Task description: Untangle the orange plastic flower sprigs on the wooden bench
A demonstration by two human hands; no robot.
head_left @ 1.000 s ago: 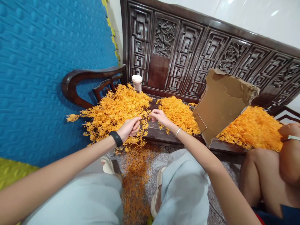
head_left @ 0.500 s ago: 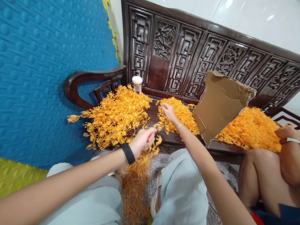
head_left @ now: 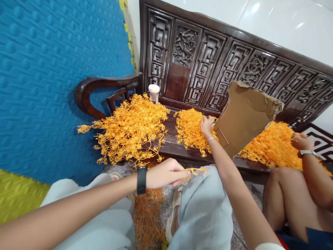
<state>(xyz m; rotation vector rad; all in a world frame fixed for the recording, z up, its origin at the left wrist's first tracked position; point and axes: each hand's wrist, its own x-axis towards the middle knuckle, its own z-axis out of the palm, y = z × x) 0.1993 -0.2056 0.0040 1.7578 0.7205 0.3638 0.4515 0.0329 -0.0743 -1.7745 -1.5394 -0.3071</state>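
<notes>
My left hand [head_left: 169,173], with a black wristband, is closed in a pinch above my right knee. From its fingertips a thin orange plastic sprig [head_left: 197,170] sticks out to the right. My right hand [head_left: 207,126], wearing a thin bracelet, reaches onto the middle pile of orange plastic pieces [head_left: 189,126], its fingers apart at the pile's right side and partly sunk out of sight. To the left lies a larger, looser heap of branching orange sprigs [head_left: 132,128]. Both piles rest on a dark carved wooden bench [head_left: 170,133].
A cardboard sheet [head_left: 246,114] leans upright between the middle pile and a right-hand orange pile [head_left: 275,144]. Another person's hand [head_left: 303,141] is at that pile. A white-lidded tub [head_left: 154,93] stands behind the left heap. More orange sprigs [head_left: 148,218] lie between my feet.
My left hand has moved right and down, over my knee. My right hand has shifted right across the middle pile, and its fingers have spread. The other person's hand has moved left.
</notes>
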